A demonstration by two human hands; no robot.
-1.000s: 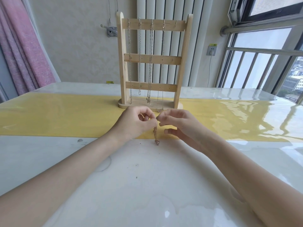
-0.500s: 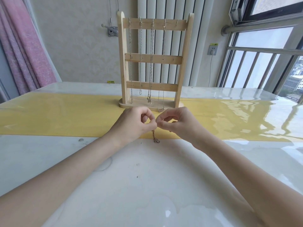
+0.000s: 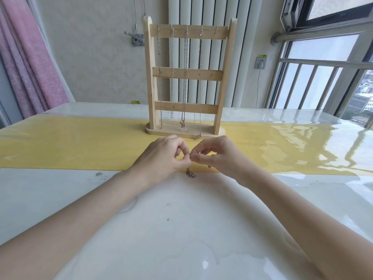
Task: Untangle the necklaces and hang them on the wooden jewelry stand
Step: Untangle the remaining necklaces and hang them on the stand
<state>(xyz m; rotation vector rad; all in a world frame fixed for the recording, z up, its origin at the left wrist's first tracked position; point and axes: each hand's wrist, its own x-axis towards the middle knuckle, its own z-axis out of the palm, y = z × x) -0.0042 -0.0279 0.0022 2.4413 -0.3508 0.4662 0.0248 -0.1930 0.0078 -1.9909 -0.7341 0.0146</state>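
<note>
A small tangled chain (image 3: 190,173) is pinched between the left hand (image 3: 163,158) and the right hand (image 3: 217,156), fingertips meeting just above the glossy white table (image 3: 181,229) — its bunched end hangs down at the near edge of the yellow runner (image 3: 70,146). Both hands are curled tight around the chain. Just beyond them the wooden jewelry stand (image 3: 186,77) is set upright on the runner, with four necklaces (image 3: 184,77) hung from its top-rail hooks.
</note>
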